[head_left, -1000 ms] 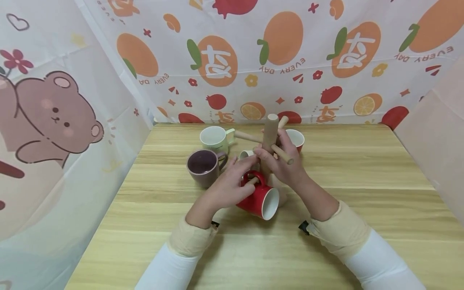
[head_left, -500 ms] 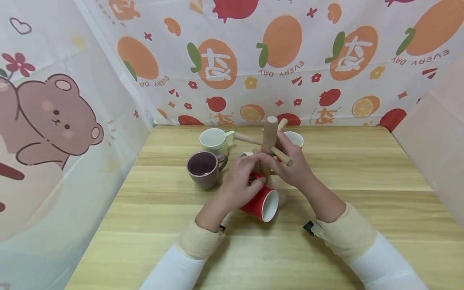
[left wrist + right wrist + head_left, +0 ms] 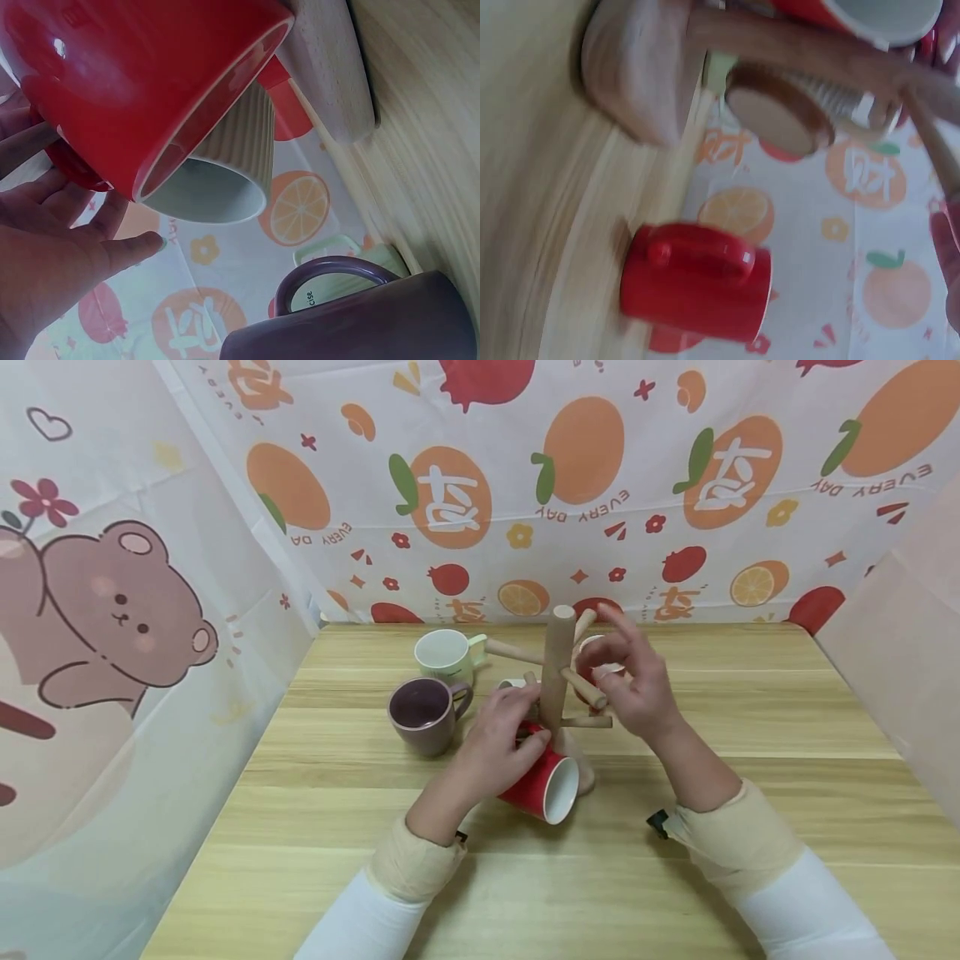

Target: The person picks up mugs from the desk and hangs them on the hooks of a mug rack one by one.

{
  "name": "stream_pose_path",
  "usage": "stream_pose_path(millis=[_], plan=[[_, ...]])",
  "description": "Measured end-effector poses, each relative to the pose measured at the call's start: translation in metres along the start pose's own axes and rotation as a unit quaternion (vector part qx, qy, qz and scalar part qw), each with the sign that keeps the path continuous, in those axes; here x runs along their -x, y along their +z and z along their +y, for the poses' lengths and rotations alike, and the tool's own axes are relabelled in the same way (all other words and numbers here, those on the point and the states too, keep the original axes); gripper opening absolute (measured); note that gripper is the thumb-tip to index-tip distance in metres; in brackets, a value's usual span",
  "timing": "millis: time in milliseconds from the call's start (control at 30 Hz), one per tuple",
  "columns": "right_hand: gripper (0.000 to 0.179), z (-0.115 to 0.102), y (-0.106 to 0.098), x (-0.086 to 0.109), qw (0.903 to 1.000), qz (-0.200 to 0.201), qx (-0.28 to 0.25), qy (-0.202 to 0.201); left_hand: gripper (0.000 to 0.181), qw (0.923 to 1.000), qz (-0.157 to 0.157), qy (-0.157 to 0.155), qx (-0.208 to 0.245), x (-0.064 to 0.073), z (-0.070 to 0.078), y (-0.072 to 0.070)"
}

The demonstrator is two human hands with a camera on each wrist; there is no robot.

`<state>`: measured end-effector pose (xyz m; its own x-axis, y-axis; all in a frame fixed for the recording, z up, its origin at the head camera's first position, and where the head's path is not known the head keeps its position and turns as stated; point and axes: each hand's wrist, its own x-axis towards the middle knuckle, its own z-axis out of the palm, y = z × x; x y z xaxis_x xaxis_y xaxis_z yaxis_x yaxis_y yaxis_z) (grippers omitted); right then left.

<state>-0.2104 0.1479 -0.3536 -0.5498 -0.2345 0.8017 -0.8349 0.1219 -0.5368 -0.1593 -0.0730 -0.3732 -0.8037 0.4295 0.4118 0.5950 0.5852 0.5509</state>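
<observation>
A wood-grained surface [image 3: 258,827] meets, far side, a white fruit cloth [image 3: 513,439] printed with oranges [image 3: 588,452], red fruit [image 3: 489,378] and small flowers [image 3: 520,536]. Left hangs another cloth [image 3: 90,468] with 1 heart outline [image 3: 50,424] above a brown bear [image 3: 123,585]; right, a pale cloth [image 3: 911,693].

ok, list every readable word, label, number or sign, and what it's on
"EVERY DAY": repeated on the patterned cloth.
"cise": pale green mug, left wrist view; possibly part of a word.
White characters on the cloth's printed oranges: not surely legible.
Smaller print near its bottom edge: too small.
</observation>
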Motion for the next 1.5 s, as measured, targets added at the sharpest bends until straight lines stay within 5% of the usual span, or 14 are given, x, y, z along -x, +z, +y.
stream_pose_path(millis=[167, 267, 433, 633, 867, 1000, 1500], plan=[[0.055, 0.013, -0.016, -0.004, 0.9941, 0.089, 0.036, 0.049, 0.051, 0.9999, -0.010, -0.007, -0.005, 0.000, 0.001, 0.000], [0.050, 0.025, -0.024, -0.007, 0.9836, 0.082, 0.105, 0.121, 0.051, 0.9997, -0.017, -0.015, -0.009, 0.000, 0.001, 0.000], [0.043, 0.050, -0.031, -0.016, 0.9443, -0.044, 0.223, 0.238, 0.052, 0.9994, -0.023, -0.023, -0.013, 0.001, 0.001, 0.000], [0.060, 0.073, -0.024, -0.025, 0.8924, -0.217, 0.279, 0.281, 0.054, 0.9995, -0.018, -0.023, -0.015, 0.001, 0.000, 0.001], [0.069, 0.092, -0.009, -0.020, 0.8353, -0.328, 0.310, 0.314, 0.055, 0.9995, -0.018, -0.018, -0.019, 0.001, -0.001, 0.004], [0.074, 0.101, -0.004, -0.013, 0.8065, -0.352, 0.330, 0.342, 0.056, 0.9994, -0.021, -0.020, -0.017, 0.002, 0.000, 0.005], [0.079, 0.110, 0.003, -0.015, 0.7822, -0.337, 0.376, 0.364, 0.057, 0.9995, -0.012, -0.018, -0.023, 0.003, 0.000, 0.004]])
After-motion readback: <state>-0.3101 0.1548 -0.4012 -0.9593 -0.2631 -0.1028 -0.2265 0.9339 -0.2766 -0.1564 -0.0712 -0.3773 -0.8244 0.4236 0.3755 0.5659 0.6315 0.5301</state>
